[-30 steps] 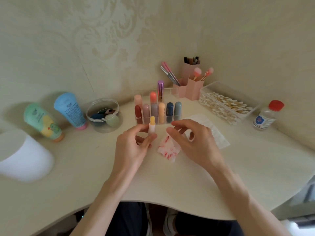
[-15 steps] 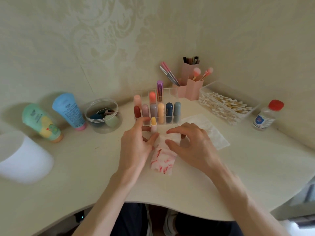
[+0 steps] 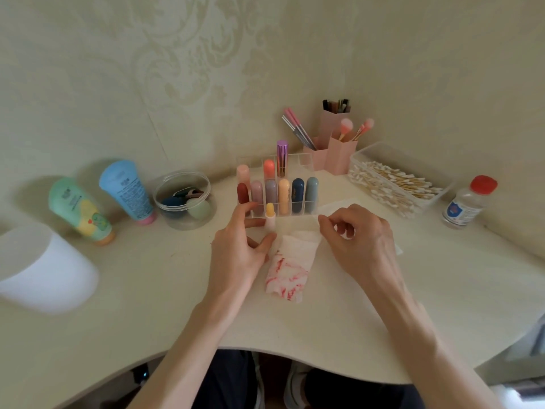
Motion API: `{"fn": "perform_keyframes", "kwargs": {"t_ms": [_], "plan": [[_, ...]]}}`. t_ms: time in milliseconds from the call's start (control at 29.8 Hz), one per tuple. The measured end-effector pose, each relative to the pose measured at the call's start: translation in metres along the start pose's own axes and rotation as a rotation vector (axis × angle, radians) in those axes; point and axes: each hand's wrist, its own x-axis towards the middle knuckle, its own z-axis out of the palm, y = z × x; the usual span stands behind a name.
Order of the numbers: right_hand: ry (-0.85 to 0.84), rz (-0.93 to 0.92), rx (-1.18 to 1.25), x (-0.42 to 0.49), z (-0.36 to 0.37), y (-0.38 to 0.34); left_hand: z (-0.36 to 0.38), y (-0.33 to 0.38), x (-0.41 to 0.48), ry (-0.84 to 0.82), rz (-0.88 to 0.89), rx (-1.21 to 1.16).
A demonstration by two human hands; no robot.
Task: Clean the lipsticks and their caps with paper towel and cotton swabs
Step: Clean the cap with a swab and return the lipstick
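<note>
Two hands at a cream desk (image 3: 141, 296).
Left hand (image 3: 236, 255) pinches an upright yellow lipstick in a pale-pink tube (image 3: 269, 218); right hand (image 3: 362, 240) pinches the edge of a red-stained white paper towel (image 3: 290, 268) lying beside it.

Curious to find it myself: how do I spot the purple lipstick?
Find the clear divided organizer beside the pink brush holders at the back of the desk. The purple lipstick stands in its rear row, right of an orange one. It alone is shiny metallic; the others look matte.
</note>
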Motion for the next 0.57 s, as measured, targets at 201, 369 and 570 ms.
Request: {"fn": "perform_keyframes", "kwargs": {"t_ms": [201, 369, 570], "plan": [[0.033, 0.097, -0.059, 0.002, -0.008, -0.002, -0.012, 0.003, -0.011, 0.066, 0.201, 0.196], [0.095, 0.045, -0.253, 0.003, -0.011, 0.011, -0.038, -0.003, -0.014, 0.175, 0.372, 0.440], [-0.017, 0.105, -0.366, 0.004, -0.009, 0.020, -0.051, -0.036, 0.000, 0.101, 0.312, 0.521]]}}
